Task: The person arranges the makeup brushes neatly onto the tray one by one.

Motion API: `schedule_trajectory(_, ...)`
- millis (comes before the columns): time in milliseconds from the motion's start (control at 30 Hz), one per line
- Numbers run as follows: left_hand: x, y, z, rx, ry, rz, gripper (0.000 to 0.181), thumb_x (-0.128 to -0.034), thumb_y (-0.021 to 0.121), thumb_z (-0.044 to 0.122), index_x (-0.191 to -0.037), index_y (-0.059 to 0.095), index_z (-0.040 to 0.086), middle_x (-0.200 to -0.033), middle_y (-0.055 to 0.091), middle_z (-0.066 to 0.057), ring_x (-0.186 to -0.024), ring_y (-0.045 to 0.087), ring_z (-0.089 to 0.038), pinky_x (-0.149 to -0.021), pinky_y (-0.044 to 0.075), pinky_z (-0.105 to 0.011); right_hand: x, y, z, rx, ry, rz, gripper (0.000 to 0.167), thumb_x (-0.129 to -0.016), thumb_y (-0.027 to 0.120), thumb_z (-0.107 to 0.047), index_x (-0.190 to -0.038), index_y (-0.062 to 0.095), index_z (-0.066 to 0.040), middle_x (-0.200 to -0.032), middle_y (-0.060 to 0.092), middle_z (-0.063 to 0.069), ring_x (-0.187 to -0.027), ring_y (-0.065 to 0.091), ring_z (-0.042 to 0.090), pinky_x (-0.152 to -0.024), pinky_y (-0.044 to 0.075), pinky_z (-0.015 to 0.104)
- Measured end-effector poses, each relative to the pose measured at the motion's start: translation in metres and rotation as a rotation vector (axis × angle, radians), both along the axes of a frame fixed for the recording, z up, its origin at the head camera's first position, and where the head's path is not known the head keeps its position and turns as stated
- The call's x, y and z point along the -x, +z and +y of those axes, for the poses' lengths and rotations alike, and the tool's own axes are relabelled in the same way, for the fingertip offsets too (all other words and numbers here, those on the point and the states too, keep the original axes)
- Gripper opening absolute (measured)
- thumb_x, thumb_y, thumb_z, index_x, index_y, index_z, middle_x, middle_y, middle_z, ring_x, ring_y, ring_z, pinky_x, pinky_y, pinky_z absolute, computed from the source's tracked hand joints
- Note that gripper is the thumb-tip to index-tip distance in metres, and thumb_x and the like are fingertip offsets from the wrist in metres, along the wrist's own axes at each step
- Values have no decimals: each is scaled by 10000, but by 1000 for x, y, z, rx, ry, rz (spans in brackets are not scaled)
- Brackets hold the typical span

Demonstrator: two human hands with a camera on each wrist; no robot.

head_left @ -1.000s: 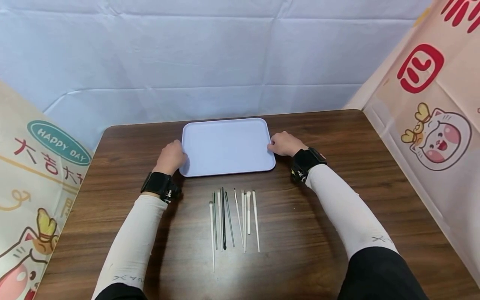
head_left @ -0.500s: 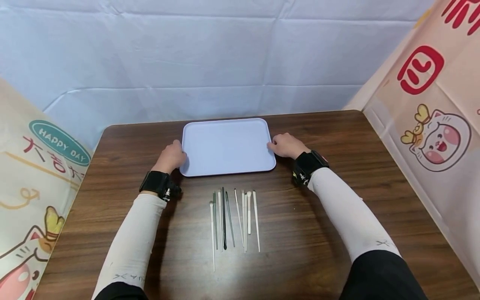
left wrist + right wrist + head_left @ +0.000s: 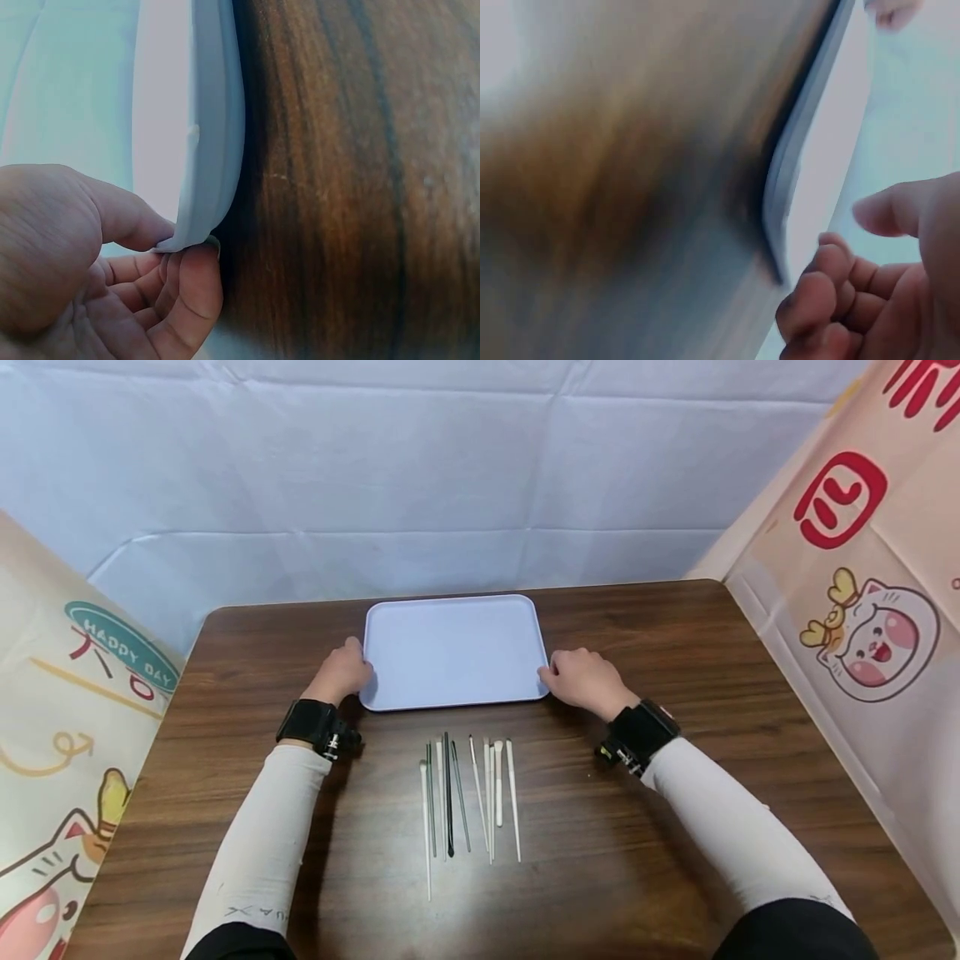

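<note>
Our left hand (image 3: 339, 673) pinches tray (image 3: 453, 652); right hand (image 3: 588, 681), loosely curled, holding nothing, beside opposite end — one-sided hold could pivot tray into brushes (image 3: 449, 793), nearer us than fingers.

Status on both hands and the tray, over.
Left hand pinching tray, left side. Right hand by its right side, not gripping. Tray bare; loose brushes lie on its near side.

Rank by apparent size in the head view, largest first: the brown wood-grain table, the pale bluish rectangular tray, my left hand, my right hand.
1. brown wood-grain table
2. pale bluish rectangular tray
3. left hand and right hand: too alike to rank
</note>
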State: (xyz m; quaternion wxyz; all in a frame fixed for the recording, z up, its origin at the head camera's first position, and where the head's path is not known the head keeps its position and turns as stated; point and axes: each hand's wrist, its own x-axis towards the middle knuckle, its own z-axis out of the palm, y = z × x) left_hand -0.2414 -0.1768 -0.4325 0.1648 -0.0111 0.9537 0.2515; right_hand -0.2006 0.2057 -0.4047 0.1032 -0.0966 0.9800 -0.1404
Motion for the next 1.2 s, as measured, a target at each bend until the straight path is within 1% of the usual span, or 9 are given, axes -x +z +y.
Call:
schedule_trajectory(100,-1,1,0,-3,-1,4,469,-1040,377,137,-1408,300,-143,-1188,547,-319,-941,556,-367,-804,479,-465,-20,3,-6,-7,20,15,357,-1028,538,-355,-776,578,-106,-646,538,43,-574,521,212,-526,392,346)
schedule_trajectory(200,-1,2,0,-3,-6,2,479,-1040,368,133,-1417,287,-151,-1180,545,-318,-939,553,-367,-795,475,-461,-38,3,-11,-15,41,51,347,-1018,559,-345,-757,571,-116,-632,541,33,-561,523,211,-512,392,350)
schedule_trajectory(333,0,1,-1,-1,-7,-3,480,-1043,362,134,-1420,283,-154,-1145,554,-306,-919,557,-360,-775,475,-449,-57,1,-18,-26,68,87,337,-1004,589,-349,-745,569,-136,-634,548,14,-566,532,204,-506,400,358)
schedule_trajectory(500,0,0,0,-6,-2,-1,479,-1038,373,133,-1417,290,-149,-1126,561,-296,-910,560,-356,-772,477,-442,-80,0,-26,-28,104,102,322,-995,613,-349,-750,558,-149,-629,537,-8,-561,530,182,-504,411,356)
schedule_trajectory(667,1,1,-1,-1,-10,-11,470,-1037,354,125,-1415,293,-147,-1101,560,-287,-887,554,-356,-757,459,-436,-104,-1,-31,-34,133,113,303,-976,640,-344,-767,539,-149,-622,512,-21,-549,511,167,-491,408,354)
schedule_trajectory(800,0,2,-2,-2,-17,-15,486,-1036,347,127,-1432,276,-148,-1110,558,-290,-884,549,-357,-761,454,-438,-120,-3,-34,-39,153,129,317,-960,660,-346,-757,515,-150,-603,485,-30,-538,488,157,-477,397,351)
schedule_trajectory(967,0,2,-2,-2,-16,-7,497,-1034,355,128,-1435,272,-154,-1137,559,-307,-905,550,-362,-777,462,-448,-136,-6,-39,-31,170,155,357,-948,677,-343,-717,476,-160,-574,446,-39,-512,464,153,-453,381,356)
schedule_trajectory(1200,0,1,-1,1,-16,-5,497,-1031,359,125,-1430,274,-158,-1130,568,-311,-895,559,-362,-771,465,-447,-153,-12,-43,-39,185,170,387,-942,687,-361,-687,475,-162,-539,417,-48,-467,449,155,-424,366,354)
